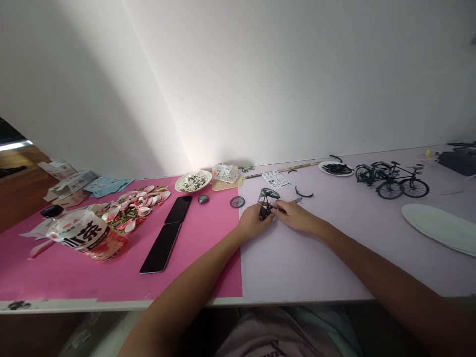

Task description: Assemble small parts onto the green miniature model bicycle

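My left hand (252,222) and my right hand (293,214) meet over a small dark model bicycle part (267,202) on the pale mat (297,258). The left hand's fingers are closed round its lower end. My right hand pinches a thin tool (296,201) with a grey tip against the part. A loose small wheel (237,202) lies just left of the hands. A curved black strip (304,193) lies just beyond them.
Finished black model bicycles (392,179) stand at the right, beside a white plate (441,227) and a plate of black parts (335,168). On the pink mat (74,277) lie two phones (169,233), a drink bottle (87,234), wrappers (134,206) and a bowl (193,181).
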Available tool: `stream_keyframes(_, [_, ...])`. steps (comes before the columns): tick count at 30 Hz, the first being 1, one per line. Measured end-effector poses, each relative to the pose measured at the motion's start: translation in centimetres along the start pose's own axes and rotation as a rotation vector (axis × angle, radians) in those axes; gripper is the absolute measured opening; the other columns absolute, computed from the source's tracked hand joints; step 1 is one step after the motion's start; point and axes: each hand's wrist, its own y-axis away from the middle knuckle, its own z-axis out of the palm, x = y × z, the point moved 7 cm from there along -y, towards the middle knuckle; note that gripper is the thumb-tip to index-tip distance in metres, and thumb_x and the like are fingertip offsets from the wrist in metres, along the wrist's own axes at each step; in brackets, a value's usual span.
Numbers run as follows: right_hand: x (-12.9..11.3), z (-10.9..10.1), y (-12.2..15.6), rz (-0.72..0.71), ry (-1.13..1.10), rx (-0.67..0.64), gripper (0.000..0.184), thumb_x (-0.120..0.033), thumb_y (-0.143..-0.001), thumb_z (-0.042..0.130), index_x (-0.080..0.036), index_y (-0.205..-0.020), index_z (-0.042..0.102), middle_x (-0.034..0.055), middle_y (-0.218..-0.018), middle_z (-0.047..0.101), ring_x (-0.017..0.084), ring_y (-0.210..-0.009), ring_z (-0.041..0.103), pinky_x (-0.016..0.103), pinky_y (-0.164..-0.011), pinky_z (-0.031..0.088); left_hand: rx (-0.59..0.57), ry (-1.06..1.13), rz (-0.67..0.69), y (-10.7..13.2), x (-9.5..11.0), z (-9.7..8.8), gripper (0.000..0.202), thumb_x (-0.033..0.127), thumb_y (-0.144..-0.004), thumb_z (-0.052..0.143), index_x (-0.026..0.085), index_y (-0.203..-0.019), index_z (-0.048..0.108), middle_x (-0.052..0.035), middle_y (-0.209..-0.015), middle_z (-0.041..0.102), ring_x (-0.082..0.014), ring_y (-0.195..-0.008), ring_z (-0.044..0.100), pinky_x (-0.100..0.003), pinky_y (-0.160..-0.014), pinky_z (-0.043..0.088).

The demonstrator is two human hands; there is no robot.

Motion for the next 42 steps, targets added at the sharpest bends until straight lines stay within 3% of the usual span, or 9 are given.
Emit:
stream_keyframes(26, [-0.5,0.0,0.2,-0.001,0.030,-0.042,0.023,-0.038,-0.100,0.046,-0.023,-0.089,0.059,0.0051,-0.093,0.072,0.022,-0.083,0.066,0.031,-0.074,0.044,-0.008,-0.024,0.031,-0.1,0.0,0.1,0.030,0.035,-0.089,0.060,0.020,-0.114,0.066,-0.0029,-0.083,0.072,-0.0181,-0.072,0.064,-0.026,-0.063,0.045])
stream_keyframes(42, [-1.3,-0.2,0.4,0.015,0.057,-0.075,0.028,-0.036,-0.100,0.044,-0.022,-0.077,0.050,0.0046,-0.084,0.067,0.019,-0.073,0.059,0.029,-0.065,0.040,-0.020,-0.036,0.015,-0.1,0.1,0.2,0.031,0.035,-0.088,0.061,0.020,-0.115,0.066,-0.0039,-0.085,0.073,-0.0187,-0.074,0.066,-0.026,-0.064,0.046])
